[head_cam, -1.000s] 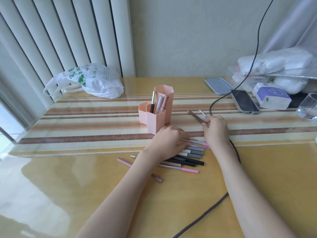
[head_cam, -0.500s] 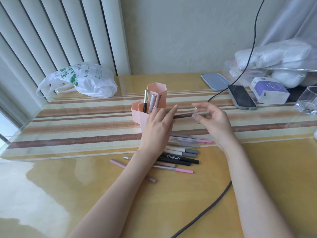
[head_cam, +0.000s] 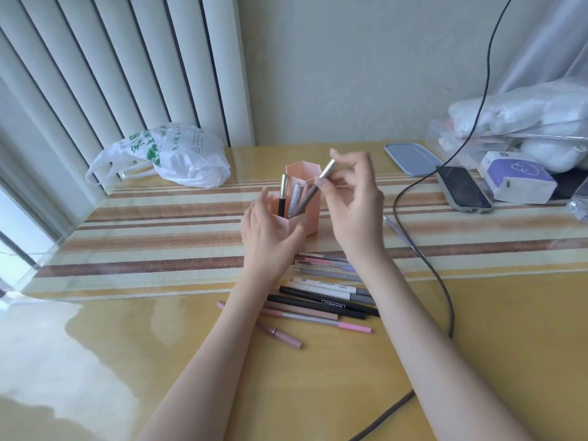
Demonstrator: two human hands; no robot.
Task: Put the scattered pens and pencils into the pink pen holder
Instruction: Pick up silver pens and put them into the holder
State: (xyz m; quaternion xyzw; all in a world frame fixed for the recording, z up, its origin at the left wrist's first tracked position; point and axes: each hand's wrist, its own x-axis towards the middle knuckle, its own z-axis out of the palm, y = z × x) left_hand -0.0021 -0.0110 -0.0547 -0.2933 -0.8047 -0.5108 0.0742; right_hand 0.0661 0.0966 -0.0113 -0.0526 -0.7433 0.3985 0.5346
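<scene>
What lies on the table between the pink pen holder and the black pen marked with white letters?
In the head view, between the pink pen holder and the black pen lie several loose pens, side by side.

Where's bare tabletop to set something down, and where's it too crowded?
Free: the near-left tabletop, between the striped runner and the near edge, left of the left forearm. The runner is also bare between the plastic bag and the pink pen holder. Crowded: loose pens between the forearms, and the far-right corner with phone, tissue box and cable.
</scene>
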